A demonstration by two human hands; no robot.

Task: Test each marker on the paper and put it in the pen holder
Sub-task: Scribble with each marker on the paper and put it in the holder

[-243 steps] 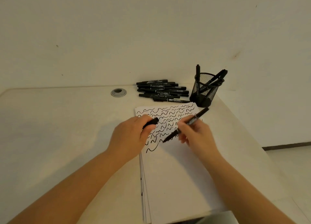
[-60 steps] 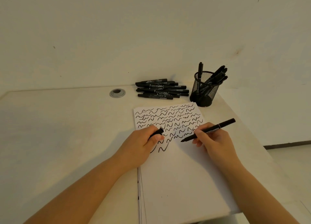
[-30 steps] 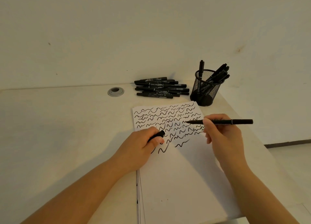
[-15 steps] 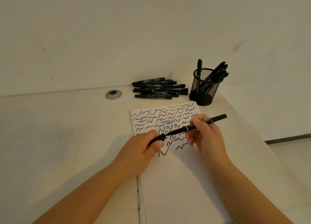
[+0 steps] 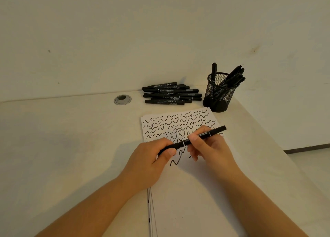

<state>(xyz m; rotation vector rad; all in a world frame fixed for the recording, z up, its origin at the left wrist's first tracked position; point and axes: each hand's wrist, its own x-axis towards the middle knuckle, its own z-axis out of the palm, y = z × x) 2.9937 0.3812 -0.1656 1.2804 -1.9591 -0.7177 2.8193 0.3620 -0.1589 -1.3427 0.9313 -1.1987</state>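
A black marker [image 5: 205,134] lies slantwise between both hands above the white paper [image 5: 187,192]. My right hand [image 5: 209,147] grips its barrel. My left hand [image 5: 151,163] holds the cap [image 5: 169,147], which now sits pushed on the marker's tip end. The top of the paper is covered with black wavy test lines. A pile of several black markers [image 5: 171,94] lies at the back of the desk. To the right of the pile stands the black mesh pen holder [image 5: 218,94] with several markers in it.
The paper is the top sheet of a stack whose edges [image 5: 150,210] show at the left. A round metal cable grommet [image 5: 122,99] sits in the desk left of the pile. The desk's right edge [image 5: 278,147] runs diagonally close to the holder, and a wall stands behind.
My right hand drew a new squiggle, lifted the marker and brought its tip to the cap in my left hand. The cap is now on the marker.
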